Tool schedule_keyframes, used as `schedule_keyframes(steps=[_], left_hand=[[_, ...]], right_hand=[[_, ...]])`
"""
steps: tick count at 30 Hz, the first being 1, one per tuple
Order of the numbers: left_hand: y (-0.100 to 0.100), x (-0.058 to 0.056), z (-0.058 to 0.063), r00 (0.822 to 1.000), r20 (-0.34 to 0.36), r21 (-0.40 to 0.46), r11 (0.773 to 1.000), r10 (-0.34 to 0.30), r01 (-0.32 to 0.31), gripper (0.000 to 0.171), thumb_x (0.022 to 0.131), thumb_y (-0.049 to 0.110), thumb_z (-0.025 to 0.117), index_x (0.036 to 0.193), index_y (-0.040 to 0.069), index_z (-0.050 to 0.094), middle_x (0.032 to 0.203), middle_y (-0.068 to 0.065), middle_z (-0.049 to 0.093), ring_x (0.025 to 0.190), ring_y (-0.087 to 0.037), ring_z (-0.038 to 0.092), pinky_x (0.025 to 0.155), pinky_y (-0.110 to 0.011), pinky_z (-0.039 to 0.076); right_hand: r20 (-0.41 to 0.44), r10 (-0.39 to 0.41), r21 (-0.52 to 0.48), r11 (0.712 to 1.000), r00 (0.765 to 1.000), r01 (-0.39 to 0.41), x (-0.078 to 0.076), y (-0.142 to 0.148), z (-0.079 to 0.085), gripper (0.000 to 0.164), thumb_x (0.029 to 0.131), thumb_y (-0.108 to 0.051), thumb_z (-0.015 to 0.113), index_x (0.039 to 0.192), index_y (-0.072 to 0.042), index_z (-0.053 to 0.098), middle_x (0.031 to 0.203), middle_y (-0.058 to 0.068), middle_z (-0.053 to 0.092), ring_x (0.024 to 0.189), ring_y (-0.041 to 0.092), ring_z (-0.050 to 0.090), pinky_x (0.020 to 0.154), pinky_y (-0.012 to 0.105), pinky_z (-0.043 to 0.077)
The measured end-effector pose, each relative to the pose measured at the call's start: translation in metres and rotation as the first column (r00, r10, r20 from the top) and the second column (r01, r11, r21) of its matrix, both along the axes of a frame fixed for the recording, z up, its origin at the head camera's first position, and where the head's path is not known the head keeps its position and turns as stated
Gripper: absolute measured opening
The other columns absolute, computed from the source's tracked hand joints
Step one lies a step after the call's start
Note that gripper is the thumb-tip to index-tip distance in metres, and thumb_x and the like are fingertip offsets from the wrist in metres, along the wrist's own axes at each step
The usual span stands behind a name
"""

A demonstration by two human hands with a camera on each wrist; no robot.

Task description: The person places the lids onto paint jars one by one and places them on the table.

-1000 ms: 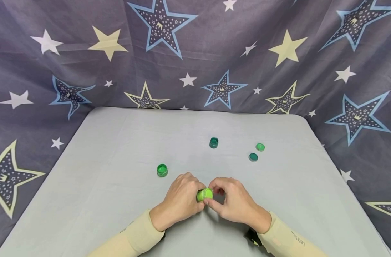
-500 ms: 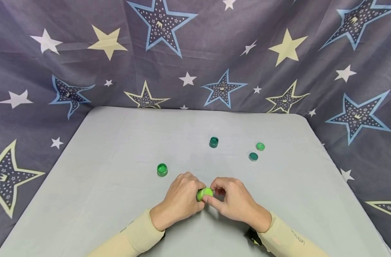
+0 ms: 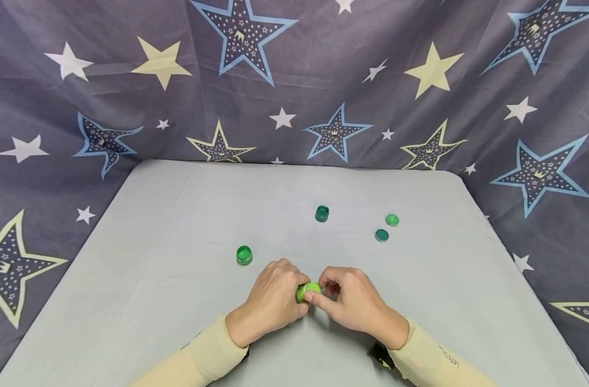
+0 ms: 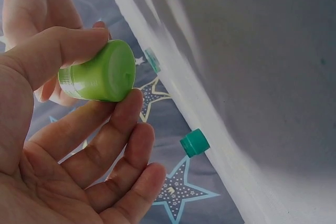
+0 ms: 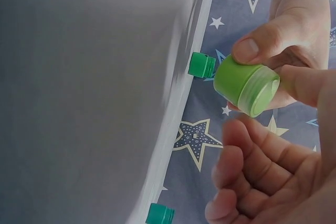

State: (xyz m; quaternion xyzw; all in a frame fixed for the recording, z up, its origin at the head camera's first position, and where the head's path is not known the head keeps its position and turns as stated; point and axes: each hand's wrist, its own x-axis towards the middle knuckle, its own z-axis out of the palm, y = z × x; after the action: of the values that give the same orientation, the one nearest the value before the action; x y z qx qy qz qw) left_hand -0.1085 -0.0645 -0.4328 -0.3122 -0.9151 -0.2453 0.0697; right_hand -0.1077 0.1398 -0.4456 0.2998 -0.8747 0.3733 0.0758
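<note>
My left hand (image 3: 275,295) grips the body of a small lime-green paint pot (image 5: 233,80) between thumb and fingers. In the left wrist view the pot's base (image 4: 121,72) faces the camera. The pot lies tilted, with its lid (image 5: 259,96) toward my right hand (image 3: 354,301). That hand pinches the lid, thumb laid across its near edge and bent fingers at the far side. The lid is on the pot, its pale clear rim showing around a lime centre. My right thumb covers part of the lid in the head view.
A green open pot (image 3: 244,256) stands left of my hands, and a dark teal open pot (image 3: 322,214) stands farther back. Two lids, one light green (image 3: 392,220) and one teal (image 3: 382,235), lie to the right on the grey-white table (image 3: 188,215). A starred curtain (image 3: 285,80) surrounds it.
My right thumb has slid slightly left over the lid, hiding more of it, and the right fingers have shifted a little. The left hand has kept its grip; the other pots stay put.
</note>
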Motion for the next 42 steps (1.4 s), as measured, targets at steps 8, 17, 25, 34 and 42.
schedule_keyframes(steps=[8, 17, 25, 34, 42], left_hand=[[0.0001, -0.0003, -0.0003, 1.0, 0.002, 0.009, 1.0, 0.002, -0.002, 0.024, 0.066, 0.012, 0.089, 0.07, 0.021, 0.068, 0.066, 0.011, 0.058, 0.069, -0.01, 0.046, 0.072, -0.032, 0.042], [0.0001, -0.0004, -0.0001, 1.0, 0.008, 0.023, 1.0, 0.001, -0.001, 0.022, 0.066, 0.013, 0.09, 0.073, 0.021, 0.071, 0.066, 0.012, 0.058, 0.069, -0.01, 0.046, 0.07, -0.03, 0.041], [0.0008, 0.0002, 0.0001, 1.0, -0.004, 0.015, 1.0, 0.003, -0.003, 0.023, 0.066, 0.012, 0.089, 0.07, 0.022, 0.068, 0.066, 0.012, 0.058, 0.07, -0.01, 0.048, 0.072, -0.031, 0.042], [0.0009, 0.0007, -0.0007, 1.0, -0.002, 0.017, 1.0, 0.001, -0.001, 0.026, 0.065, 0.009, 0.088, 0.066, 0.022, 0.065, 0.065, 0.01, 0.058, 0.069, -0.011, 0.046, 0.071, -0.031, 0.041], [0.001, 0.0012, -0.0008, 1.0, -0.003, 0.005, 1.0, 0.008, -0.008, 0.026, 0.067, 0.011, 0.088, 0.067, 0.022, 0.064, 0.066, 0.01, 0.057, 0.069, -0.011, 0.046, 0.071, -0.031, 0.041]], right_hand=[[-0.029, 0.063, -0.037, 0.997, 0.998, -0.064, 0.0007, 0.001, 0.0014, 0.028, 0.081, -0.025, 0.088, 0.099, -0.015, 0.069, 0.082, -0.005, 0.063, 0.067, 0.018, 0.059, 0.061, 0.03, 0.052], [-0.034, 0.113, -0.039, 0.993, 0.993, -0.115, 0.0009, 0.0015, 0.0014, 0.026, 0.078, -0.015, 0.088, 0.097, -0.019, 0.069, 0.084, -0.009, 0.063, 0.071, 0.015, 0.06, 0.063, 0.032, 0.053], [-0.023, 0.088, -0.029, 0.996, 0.996, -0.089, 0.0006, 0.0007, 0.0023, 0.023, 0.079, -0.017, 0.088, 0.093, -0.019, 0.069, 0.079, -0.007, 0.064, 0.069, 0.015, 0.06, 0.062, 0.033, 0.053], [-0.039, 0.059, -0.015, 0.998, 0.998, -0.059, 0.0003, 0.0008, -0.0001, 0.019, 0.083, -0.024, 0.086, 0.088, -0.019, 0.068, 0.073, -0.004, 0.062, 0.064, 0.015, 0.057, 0.06, 0.025, 0.048], [-0.019, 0.033, 0.004, 0.999, 0.999, -0.033, 0.0002, 0.0001, 0.0005, 0.019, 0.085, -0.03, 0.085, 0.084, -0.022, 0.067, 0.07, -0.003, 0.06, 0.059, 0.016, 0.056, 0.056, 0.02, 0.044]])
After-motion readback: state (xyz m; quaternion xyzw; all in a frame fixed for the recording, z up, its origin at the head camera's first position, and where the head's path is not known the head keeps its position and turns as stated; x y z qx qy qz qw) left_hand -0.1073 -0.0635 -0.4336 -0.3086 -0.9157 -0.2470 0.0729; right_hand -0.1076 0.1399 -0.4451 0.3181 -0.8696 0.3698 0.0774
